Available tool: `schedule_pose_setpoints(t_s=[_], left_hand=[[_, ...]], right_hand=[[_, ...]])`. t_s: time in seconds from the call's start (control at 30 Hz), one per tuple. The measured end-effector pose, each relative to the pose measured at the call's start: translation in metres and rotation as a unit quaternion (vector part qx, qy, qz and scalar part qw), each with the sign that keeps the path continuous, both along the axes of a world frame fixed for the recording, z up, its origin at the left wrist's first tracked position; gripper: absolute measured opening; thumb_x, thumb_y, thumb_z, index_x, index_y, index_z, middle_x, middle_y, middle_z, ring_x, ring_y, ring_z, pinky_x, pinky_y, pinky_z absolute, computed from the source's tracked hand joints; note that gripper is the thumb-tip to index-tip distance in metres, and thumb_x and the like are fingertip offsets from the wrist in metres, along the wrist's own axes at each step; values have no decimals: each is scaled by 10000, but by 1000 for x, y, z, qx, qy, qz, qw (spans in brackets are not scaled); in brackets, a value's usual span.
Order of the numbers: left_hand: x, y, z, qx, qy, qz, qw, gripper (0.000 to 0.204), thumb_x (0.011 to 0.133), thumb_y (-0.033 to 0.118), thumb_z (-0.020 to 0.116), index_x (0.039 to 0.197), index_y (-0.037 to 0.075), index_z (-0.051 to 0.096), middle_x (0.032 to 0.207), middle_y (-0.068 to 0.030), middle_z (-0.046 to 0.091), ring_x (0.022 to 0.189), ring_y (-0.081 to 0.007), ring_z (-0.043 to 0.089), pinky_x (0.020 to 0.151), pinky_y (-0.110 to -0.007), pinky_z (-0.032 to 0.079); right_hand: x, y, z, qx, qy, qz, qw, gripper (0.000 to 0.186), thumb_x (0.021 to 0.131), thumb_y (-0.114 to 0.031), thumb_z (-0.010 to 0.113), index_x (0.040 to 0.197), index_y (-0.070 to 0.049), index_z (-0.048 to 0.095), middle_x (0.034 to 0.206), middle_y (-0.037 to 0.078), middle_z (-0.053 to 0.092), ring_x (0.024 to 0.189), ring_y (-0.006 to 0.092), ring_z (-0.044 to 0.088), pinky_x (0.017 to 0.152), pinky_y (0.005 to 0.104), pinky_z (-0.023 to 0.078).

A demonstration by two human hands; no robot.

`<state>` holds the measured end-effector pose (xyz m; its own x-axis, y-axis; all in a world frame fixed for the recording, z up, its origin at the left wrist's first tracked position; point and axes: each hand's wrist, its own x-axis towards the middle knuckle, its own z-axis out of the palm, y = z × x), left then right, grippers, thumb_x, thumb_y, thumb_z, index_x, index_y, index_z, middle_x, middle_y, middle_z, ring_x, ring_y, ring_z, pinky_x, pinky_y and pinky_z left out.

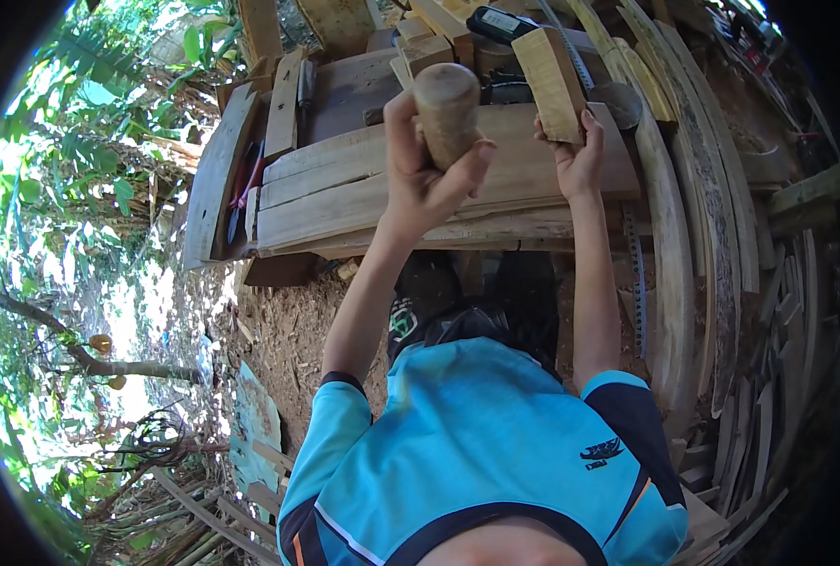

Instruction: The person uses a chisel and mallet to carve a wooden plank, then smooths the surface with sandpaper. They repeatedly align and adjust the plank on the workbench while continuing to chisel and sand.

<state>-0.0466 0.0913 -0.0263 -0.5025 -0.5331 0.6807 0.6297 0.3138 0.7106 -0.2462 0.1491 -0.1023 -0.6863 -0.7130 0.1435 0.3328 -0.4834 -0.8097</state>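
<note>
My left hand (420,184) is wrapped round a thick, round-ended wooden cylinder (448,115), raised above the bench with its flat end facing up. To its right, my right hand (578,160) grips the lower end of a pale rectangular wood block (550,80), tilted and held over the bench. The fingers of that hand are partly behind the block. A gap separates the cylinder from the block. Beneath both hands lies the plank top of a workbench (330,189).
Long curved wood strips (670,274) line the right side, beside a hanging measuring tape (639,292). A red-handled tool (247,193) rests at the bench's left. Farther back are a dark tool (497,23) and several offcuts. Wood shavings cover the ground (283,340).
</note>
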Motion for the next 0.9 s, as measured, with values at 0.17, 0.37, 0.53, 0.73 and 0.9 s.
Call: schedule_pose_setpoints(t_s=[0.17, 0.37, 0.53, 0.73, 0.9], left_hand=[[-15, -4, 0, -38, -46, 81, 995, 481, 751, 52, 664, 1145, 28, 390, 801, -47, 550, 653, -100, 510, 601, -232, 428], [-16, 0, 7, -28, -77, 122, 989, 287, 704, 47, 657, 941, 18, 497, 691, -55, 531, 609, -105, 488, 577, -251, 419], [-11, -3, 5, -40, -89, 159, 982, 214, 709, 41, 639, 865, 23, 494, 639, -62, 511, 551, -125, 479, 532, -266, 407], [-12, -2, 12, -104, -62, 185, 975, 191, 716, 38, 627, 830, 20, 476, 627, -67, 515, 524, -127, 484, 514, -261, 414], [-12, -6, 10, -40, -53, 148, 987, 193, 720, 30, 611, 840, 13, 460, 635, -69, 534, 526, -146, 514, 528, -252, 426]], right_hand=[[-7, 7, 5, -47, -41, 132, 989, 471, 842, -310, 485, 1195, -7, 409, 993, 187, 583, 871, 264, 624, 699, 364, 542], [1, 13, 31, 60, 36, 167, 984, 563, 768, -225, 548, 1237, 7, 342, 1032, 199, 569, 907, 285, 629, 629, 356, 568], [9, 40, 118, 90, 328, 103, 935, 577, 767, -260, 637, 1216, 27, 415, 1054, 207, 583, 852, 252, 643, 590, 313, 544], [28, 55, 234, 2, 822, 31, 569, 558, 805, -247, 626, 1264, 1, 430, 1047, 164, 611, 885, 221, 631, 708, 329, 513], [26, 54, 244, 86, 879, 105, 458, 543, 810, -239, 620, 1259, 5, 436, 1043, 165, 612, 885, 222, 630, 714, 327, 514]])
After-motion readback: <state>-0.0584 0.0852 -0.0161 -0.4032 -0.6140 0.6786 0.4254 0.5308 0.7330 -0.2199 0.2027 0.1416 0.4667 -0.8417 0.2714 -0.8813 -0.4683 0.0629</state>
